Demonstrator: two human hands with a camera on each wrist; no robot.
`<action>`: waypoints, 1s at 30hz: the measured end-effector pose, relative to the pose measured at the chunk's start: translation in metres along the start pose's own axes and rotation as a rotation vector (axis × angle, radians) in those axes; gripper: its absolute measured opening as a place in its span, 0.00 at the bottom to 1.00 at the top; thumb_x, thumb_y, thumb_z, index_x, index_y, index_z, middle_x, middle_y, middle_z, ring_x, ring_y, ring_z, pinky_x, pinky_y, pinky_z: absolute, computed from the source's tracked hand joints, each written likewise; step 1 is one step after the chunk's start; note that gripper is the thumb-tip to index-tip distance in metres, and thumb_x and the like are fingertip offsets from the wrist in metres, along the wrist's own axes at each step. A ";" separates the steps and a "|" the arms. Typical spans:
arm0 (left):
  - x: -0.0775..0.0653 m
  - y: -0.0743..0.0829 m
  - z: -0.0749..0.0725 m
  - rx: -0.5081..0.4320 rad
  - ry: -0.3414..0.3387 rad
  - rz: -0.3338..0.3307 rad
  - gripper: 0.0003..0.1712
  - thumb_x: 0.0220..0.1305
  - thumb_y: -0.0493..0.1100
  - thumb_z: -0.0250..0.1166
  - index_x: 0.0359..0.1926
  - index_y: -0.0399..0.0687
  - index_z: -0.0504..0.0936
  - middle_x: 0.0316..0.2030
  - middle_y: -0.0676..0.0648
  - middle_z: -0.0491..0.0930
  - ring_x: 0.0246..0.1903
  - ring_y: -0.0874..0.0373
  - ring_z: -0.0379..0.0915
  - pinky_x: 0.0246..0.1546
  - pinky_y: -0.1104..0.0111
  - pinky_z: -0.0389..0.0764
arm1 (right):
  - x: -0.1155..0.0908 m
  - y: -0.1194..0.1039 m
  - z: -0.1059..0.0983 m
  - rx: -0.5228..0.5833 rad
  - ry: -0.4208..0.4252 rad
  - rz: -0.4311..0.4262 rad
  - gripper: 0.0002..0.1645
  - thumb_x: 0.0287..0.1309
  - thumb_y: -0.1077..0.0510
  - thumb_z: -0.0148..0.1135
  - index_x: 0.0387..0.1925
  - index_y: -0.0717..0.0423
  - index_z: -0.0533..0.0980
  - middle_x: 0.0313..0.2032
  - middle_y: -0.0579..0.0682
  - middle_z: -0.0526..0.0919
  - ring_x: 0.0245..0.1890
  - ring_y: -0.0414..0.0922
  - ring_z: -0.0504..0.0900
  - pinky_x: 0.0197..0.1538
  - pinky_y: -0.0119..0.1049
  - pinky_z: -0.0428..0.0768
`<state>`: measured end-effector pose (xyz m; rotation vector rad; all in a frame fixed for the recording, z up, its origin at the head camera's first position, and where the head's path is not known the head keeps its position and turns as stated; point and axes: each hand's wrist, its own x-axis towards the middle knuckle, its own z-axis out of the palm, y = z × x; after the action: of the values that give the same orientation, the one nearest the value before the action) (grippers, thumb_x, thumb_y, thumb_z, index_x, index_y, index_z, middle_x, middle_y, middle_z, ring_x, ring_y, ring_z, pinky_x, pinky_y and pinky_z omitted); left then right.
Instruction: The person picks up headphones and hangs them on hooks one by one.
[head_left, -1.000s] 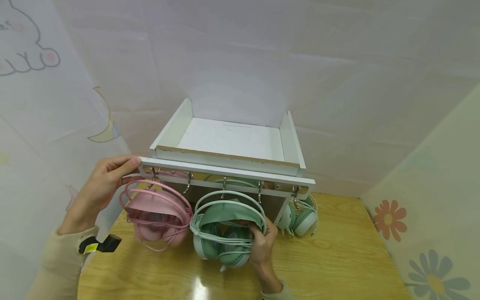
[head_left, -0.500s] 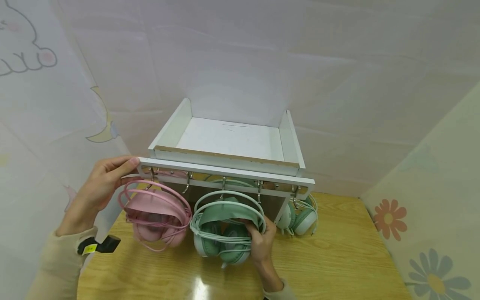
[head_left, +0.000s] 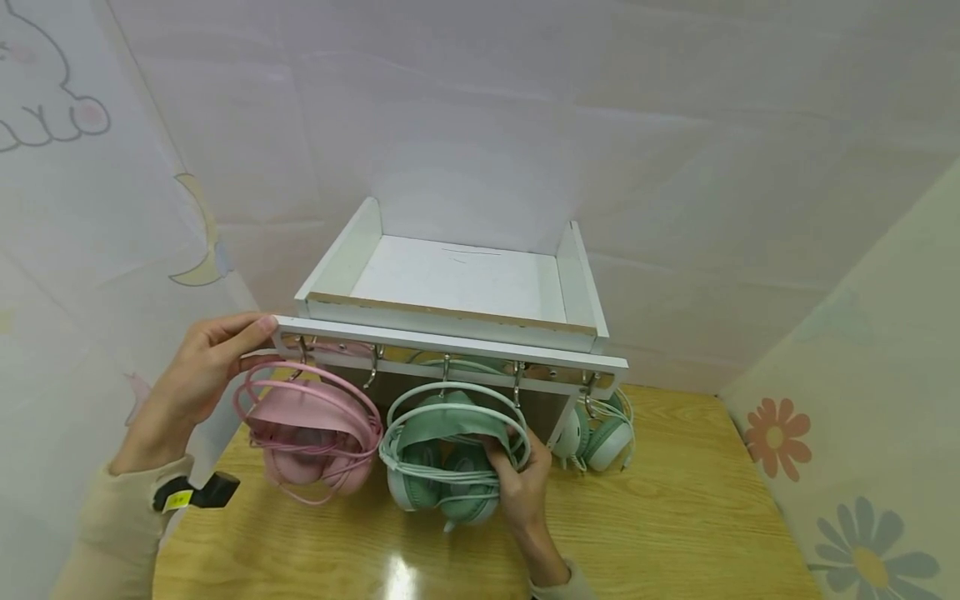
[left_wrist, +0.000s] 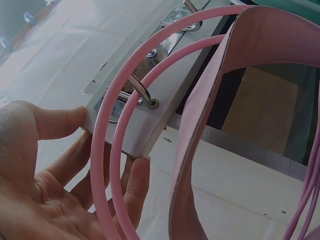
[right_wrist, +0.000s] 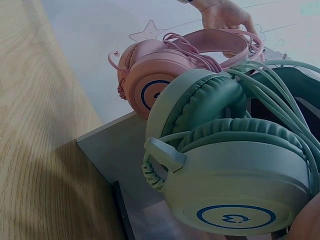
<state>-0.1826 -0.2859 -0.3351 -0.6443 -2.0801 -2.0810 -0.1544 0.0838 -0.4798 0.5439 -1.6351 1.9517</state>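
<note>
My left hand (head_left: pixel 197 371) grips the left end of a white hook rail (head_left: pixel 450 340), thumb on top and fingers beneath. In the left wrist view, pink headphones (left_wrist: pixel 205 112) hang from the rail's end hook (left_wrist: pixel 140 89), their twin headband wires passing in front of the fingers. My right hand (head_left: pixel 523 487) holds mint-green headphones (head_left: pixel 450 425) by the right side of the headband. Their top wires overlap the middle hook (head_left: pixel 446 371); cable is wound around the ear cups. The right wrist view shows the green ear cup (right_wrist: pixel 237 180) large, with only a sliver of the hand.
Another pair of green headphones (head_left: pixel 607 437) is at the rail's right end. Behind the rail stands a white shelf (head_left: pixel 461 279) with raised sides. All this is on a wooden table (head_left: pixel 675 517), with printed sheets as walls (head_left: pixel 750 208) at the back and sides.
The ear cups of the middle green headphones have risen slightly. Both hands keep their holds, and the head view has shifted a little.
</note>
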 end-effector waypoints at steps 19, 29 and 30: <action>0.000 0.002 0.000 0.012 0.000 -0.010 0.16 0.77 0.33 0.52 0.53 0.41 0.85 0.43 0.52 0.86 0.45 0.64 0.82 0.45 0.74 0.83 | 0.001 0.005 -0.007 0.011 -0.031 0.026 0.15 0.63 0.73 0.58 0.51 0.68 0.76 0.43 0.62 0.81 0.45 0.44 0.82 0.49 0.33 0.82; 0.000 0.001 0.000 0.002 0.004 -0.013 0.16 0.77 0.33 0.52 0.52 0.40 0.85 0.42 0.52 0.87 0.45 0.63 0.82 0.45 0.74 0.83 | 0.003 0.007 -0.013 0.061 -0.048 0.037 0.17 0.62 0.74 0.57 0.52 0.77 0.71 0.47 0.67 0.78 0.50 0.48 0.81 0.53 0.34 0.81; 0.000 0.001 0.001 0.001 0.006 -0.012 0.16 0.77 0.33 0.52 0.52 0.40 0.86 0.42 0.52 0.86 0.44 0.63 0.82 0.44 0.74 0.83 | 0.003 0.006 -0.014 0.061 -0.047 0.034 0.17 0.62 0.74 0.57 0.52 0.78 0.70 0.47 0.66 0.78 0.50 0.48 0.81 0.53 0.34 0.81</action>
<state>-0.1821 -0.2854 -0.3340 -0.6259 -2.0870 -2.0861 -0.1604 0.0968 -0.4854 0.5941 -1.6275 2.0337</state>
